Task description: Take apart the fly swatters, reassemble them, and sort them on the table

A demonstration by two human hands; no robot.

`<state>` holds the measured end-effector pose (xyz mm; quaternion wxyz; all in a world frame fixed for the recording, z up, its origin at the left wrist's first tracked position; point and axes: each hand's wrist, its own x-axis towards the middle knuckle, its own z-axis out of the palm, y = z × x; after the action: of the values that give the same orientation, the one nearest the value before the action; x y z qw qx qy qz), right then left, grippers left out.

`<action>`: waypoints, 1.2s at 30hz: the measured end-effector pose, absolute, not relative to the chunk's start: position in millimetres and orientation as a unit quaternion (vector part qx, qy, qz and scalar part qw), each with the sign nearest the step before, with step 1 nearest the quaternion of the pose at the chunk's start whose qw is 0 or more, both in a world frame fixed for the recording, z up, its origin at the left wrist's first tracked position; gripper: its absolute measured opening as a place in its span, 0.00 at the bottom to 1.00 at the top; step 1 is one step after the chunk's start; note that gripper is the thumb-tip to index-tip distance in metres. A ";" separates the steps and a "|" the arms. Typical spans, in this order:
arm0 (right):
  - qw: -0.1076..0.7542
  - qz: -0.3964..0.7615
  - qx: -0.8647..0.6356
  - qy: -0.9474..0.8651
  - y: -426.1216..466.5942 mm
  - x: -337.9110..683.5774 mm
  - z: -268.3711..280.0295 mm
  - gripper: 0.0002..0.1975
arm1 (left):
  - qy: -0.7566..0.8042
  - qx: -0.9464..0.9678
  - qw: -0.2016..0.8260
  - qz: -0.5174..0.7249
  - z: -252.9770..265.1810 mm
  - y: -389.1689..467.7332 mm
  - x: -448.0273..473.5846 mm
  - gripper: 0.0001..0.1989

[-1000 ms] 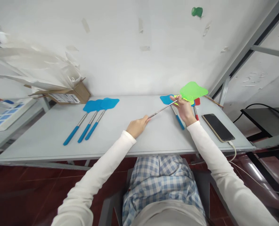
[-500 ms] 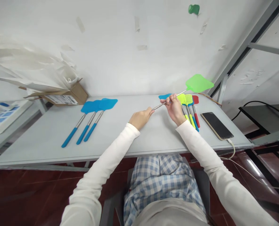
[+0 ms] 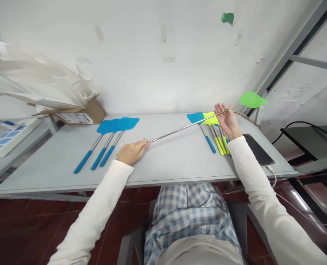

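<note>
A fly swatter with a green head [image 3: 252, 99] and a long, thin metal shaft [image 3: 180, 129] slants across the table in front of me. My left hand [image 3: 133, 151] is closed around the lower end of it, hiding most of the handle. Close to the head, my right hand [image 3: 227, 119] has the shaft between its thumb and its loosely stretched fingers, palm turned up. Beneath the shaft on the right lie a blue fly swatter [image 3: 196, 117] and yellow fly swatters [image 3: 211, 118], partly hidden by my right hand.
Three blue fly swatters [image 3: 106, 126] lie overlapping on the left of the grey table [image 3: 158, 167]. Behind them stands an opened cardboard box [image 3: 94, 110]. A phone [image 3: 259, 151] with a white cable lies at the right, partly behind my right forearm.
My hands have moved apart, the left towards me and leftward, the right further right. The swatter's visible shaft is much longer. Its green head has moved right and turned more edge-on.
</note>
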<state>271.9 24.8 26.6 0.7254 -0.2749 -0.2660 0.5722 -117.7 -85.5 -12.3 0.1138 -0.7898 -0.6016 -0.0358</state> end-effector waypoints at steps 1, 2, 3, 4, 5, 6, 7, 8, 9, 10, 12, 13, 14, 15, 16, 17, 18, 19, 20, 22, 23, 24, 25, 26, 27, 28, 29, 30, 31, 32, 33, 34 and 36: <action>0.716 0.586 -0.271 -0.264 23.3 269.0 25.5 0.16 | -0.605 -0.787 0.112 -0.039 -10.4 -82.7 -122.1 0.22; 0.711 0.596 -0.270 -0.259 22.6 268.5 24.0 0.18 | -0.609 -0.784 0.111 -0.041 -9.2 -80.2 -126.0 0.21; 0.711 0.600 -0.271 -0.248 22.7 270.6 22.3 0.21 | -0.613 -0.781 0.110 -0.042 -8.6 -78.2 -129.7 0.21; 0.717 0.597 -0.275 -0.232 23.7 275.0 20.3 0.22 | -0.616 -0.779 0.109 -0.043 -8.7 -77.0 -133.2 0.21; 0.725 0.592 -0.280 -0.213 25.6 281.6 18.2 0.23 | -0.619 -0.777 0.109 -0.045 -9.3 -76.4 -136.5 0.20; 0.736 0.582 -0.286 -0.195 28.0 289.8 16.3 0.23 | -0.621 -0.775 0.109 -0.047 -10.3 -76.6 -140.0 0.20; 0.747 0.568 -0.294 -0.182 30.9 299.1 14.5 0.22 | -0.623 -0.773 0.108 -0.051 -11.4 -77.5 -143.5 0.20; 0.758 0.549 -0.304 -0.177 34.0 308.9 13.1 0.21 | -0.627 -0.770 0.105 -0.057 -12.8 -78.8 -147.2 0.19; 0.767 0.526 -0.319 -0.181 37.2 318.4 12.0 0.20 | -0.631 -0.767 0.100 -0.063 -14.2 -80.3 -150.8 0.19; 0.773 0.500 -0.339 -0.194 40.4 327.3 11.2 0.18 | -0.636 -0.763 0.091 -0.068 -15.6 -81.9 -154.1 0.18; 0.772 0.443 -0.389 -0.239 46.3 341.4 10.5 0.12 | -0.646 -0.756 0.071 -0.073 -18.4 -84.7 -159.1 0.18; 0.767 0.418 -0.409 -0.265 49.0 346.4 10.4 0.09 | -0.651 -0.753 0.062 -0.075 -19.6 -85.7 -160.5 0.18; 0.762 0.394 -0.426 -0.287 51.4 350.1 10.5 0.08 | -0.656 -0.749 0.055 -0.077 -20.5 -86.4 -161.0 0.18; 0.759 0.377 -0.432 -0.309 53.5 352.8 10.8 0.07 | -0.660 -0.745 0.051 -0.079 -21.1 -86.9 -160.8 0.18; 0.760 0.364 -0.429 -0.325 55.3 354.5 11.2 0.07 | -0.662 -0.743 0.050 -0.082 -21.2 -87.0 -160.0 0.18; 0.766 0.354 -0.422 -0.332 56.7 355.4 11.9 0.07 | -0.664 -0.742 0.050 -0.084 -20.7 -87.0 -158.9 0.19; 0.775 0.347 -0.412 -0.331 57.6 355.4 12.6 0.08 | -0.665 -0.741 0.053 -0.084 -19.8 -86.9 -157.5 0.19; 0.785 0.343 -0.401 -0.325 58.0 354.1 13.5 0.08 | -0.667 -0.738 0.058 -0.083 -18.4 -86.5 -155.6 0.19; 0.796 0.341 -0.390 -0.313 57.6 351.1 14.2 0.09 | -0.670 -0.735 0.065 -0.080 -16.6 -85.9 -153.1 0.19; 0.803 0.360 -0.372 -0.296 54.6 338.7 14.9 0.08 | -0.665 -0.740 0.070 -0.074 -12.5 -83.5 -144.8 0.20; 0.798 0.382 -0.363 -0.292 51.7 328.8 14.6 0.07 | -0.658 -0.746 0.069 -0.071 -10.6 -81.7 -138.6 0.20; 0.787 0.410 -0.356 -0.294 47.8 316.5 13.8 0.06 | -0.649 -0.755 0.066 -0.068 -8.9 -79.4 -131.0 0.20; 0.780 0.433 -0.346 -0.290 43.0 302.3 12.7 0.06 | -0.640 -0.763 0.064 -0.065 -7.5 -76.8 -122.1 0.20; 0.781 0.451 -0.331 -0.277 37.1 286.8 11.5 0.08 | -0.635 -0.767 0.065 -0.061 -6.3 -74.1 -112.3 0.20; 0.782 0.460 -0.313 -0.281 30.3 270.4 10.3 0.09 | -0.634 -0.768 0.068 -0.057 -5.3 -71.4 -102.0 0.21; 0.780 0.463 -0.305 -0.289 22.5 253.8 9.3 0.09 | -0.636 -0.766 0.071 -0.055 -4.3 -69.0 -91.5 0.21; 0.775 0.464 -0.310 -0.297 14.1 237.3 8.5 0.09 | -0.637 -0.766 0.070 -0.054 -3.2 -67.0 -80.9 0.21; 0.769 0.463 -0.317 -0.305 5.1 221.3 7.9 0.10 | -0.635 -0.768 0.066 -0.056 -2.0 -65.5 -70.3 0.21; 0.761 0.466 -0.322 -0.316 -4.0 205.8 7.3 0.11 | -0.631 -0.771 0.061 -0.061 -0.5 -64.4 -60.0 0.22; 0.754 0.470 -0.323 -0.327 -12.8 191.4 6.4 0.13 | -0.626 -0.775 0.053 -0.068 1.3 -63.7 -50.0 0.22; 0.742 0.481 -0.316 -0.343 -20.8 178.5 5.0 0.14 | -0.622 -0.778 0.046 -0.080 3.2 -63.2 -40.5 0.22; 0.729 0.495 -0.310 -0.356 -27.8 167.6 3.1 0.16 | -0.619 -0.779 0.037 -0.093 5.1 -63.1 -31.9 0.22; 0.711 0.510 -0.319 -0.364 -37.0 153.5 -1.7 0.18 | -0.615 -0.780 0.015 -0.114 8.4 -63.2 -18.7 0.22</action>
<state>153.5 -37.0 -1.7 0.7114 -0.3192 -0.3636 0.5097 -18.7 -63.2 8.4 0.0148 -0.7797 -0.6154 -0.1142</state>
